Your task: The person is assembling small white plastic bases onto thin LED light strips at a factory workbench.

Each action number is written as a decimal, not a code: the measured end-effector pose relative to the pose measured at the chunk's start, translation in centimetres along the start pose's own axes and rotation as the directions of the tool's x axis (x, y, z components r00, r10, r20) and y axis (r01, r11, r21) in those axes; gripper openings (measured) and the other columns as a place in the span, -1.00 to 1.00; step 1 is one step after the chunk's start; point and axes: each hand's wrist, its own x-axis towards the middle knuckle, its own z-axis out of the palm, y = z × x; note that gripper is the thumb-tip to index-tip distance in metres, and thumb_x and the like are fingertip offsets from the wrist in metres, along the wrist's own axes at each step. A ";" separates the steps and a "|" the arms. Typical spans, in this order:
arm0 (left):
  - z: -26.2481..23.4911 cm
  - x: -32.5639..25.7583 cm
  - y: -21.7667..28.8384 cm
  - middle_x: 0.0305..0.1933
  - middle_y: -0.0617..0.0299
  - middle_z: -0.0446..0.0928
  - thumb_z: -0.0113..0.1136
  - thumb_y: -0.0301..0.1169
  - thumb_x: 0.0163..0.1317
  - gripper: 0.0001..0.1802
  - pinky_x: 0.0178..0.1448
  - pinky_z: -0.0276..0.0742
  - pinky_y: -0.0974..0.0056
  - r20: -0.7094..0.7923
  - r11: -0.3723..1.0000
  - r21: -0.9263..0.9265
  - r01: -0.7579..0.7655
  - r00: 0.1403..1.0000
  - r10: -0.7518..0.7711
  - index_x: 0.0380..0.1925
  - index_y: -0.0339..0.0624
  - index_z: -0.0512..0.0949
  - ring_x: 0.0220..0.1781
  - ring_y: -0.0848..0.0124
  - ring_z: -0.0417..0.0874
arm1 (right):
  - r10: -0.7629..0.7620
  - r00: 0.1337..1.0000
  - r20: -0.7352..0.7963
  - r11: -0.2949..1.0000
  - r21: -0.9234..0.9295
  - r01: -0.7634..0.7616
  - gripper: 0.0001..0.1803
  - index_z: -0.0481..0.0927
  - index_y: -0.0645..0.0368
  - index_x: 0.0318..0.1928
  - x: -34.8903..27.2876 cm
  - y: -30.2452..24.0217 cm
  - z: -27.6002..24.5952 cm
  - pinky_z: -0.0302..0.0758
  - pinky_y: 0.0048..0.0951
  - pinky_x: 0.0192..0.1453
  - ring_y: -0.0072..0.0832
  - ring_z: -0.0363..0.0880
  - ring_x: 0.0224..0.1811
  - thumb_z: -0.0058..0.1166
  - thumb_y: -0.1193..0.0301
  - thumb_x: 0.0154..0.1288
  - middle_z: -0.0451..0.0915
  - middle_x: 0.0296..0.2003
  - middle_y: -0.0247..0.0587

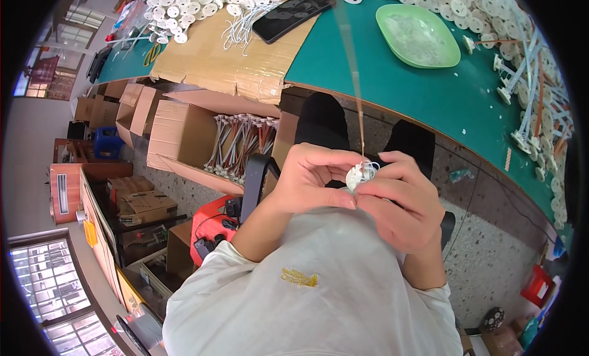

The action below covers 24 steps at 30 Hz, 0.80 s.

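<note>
Close to my chest, both hands meet around a small white round plastic piece point(354, 177). My left hand point(307, 179) pinches it from the left with thumb and fingers. On the other side, the fingertips of my right hand point(405, 199) press against it and a thin white cord point(372, 164) that loops there. A long, thin brownish strip point(360, 120) rises from the piece toward the table, blurred at its far end. My fingers hide much of the piece.
The green table point(392, 92) bears a green dish point(454, 57), a black phone point(293, 15) on cardboard, and heaps of white discs point(178, 11). Stick-like parts with white ends point(532, 104) lie at right. More fill a cardboard box point(169, 135) at left, near a red stool point(208, 224).
</note>
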 end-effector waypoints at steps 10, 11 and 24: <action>0.2 -1.2 -1.5 0.12 -0.33 0.49 0.12 -0.46 0.24 -0.56 0.10 0.53 0.24 0.051 0.987 -0.149 0.061 0.997 -0.054 0.05 -0.59 0.47 0.09 0.17 0.62 | 0.081 0.976 -0.202 0.997 0.027 -0.077 -0.70 0.63 0.27 -0.37 -1.1 0.2 0.3 0.58 -0.38 -0.35 -0.27 0.56 -0.42 0.35 0.71 -0.24 0.62 -0.36 -0.13; -0.1 -1.1 -1.6 0.12 -0.33 0.49 0.12 -0.46 0.24 -0.56 0.10 0.53 0.24 0.050 0.987 -0.148 0.060 0.997 -0.053 0.05 -0.59 0.47 0.09 0.17 0.62 | 0.079 0.979 -0.190 0.997 0.040 -0.073 -0.69 0.64 0.27 -0.37 -1.2 0.3 0.3 0.54 -0.42 -0.40 -0.27 0.56 -0.42 0.34 0.72 -0.26 0.62 -0.38 -0.13; -1.0 -0.2 -1.3 -0.01 -0.12 0.62 0.20 -0.50 0.25 -0.57 0.18 0.50 0.26 0.131 0.996 -0.026 0.083 0.988 -0.079 0.10 -0.51 0.48 0.06 0.25 0.65 | 0.045 0.991 -0.127 0.999 -0.004 -0.046 -0.75 0.65 0.32 -0.35 -0.9 0.7 0.7 0.46 -0.50 -0.48 -0.37 0.55 -0.50 0.32 0.70 -0.16 0.58 -0.42 -0.17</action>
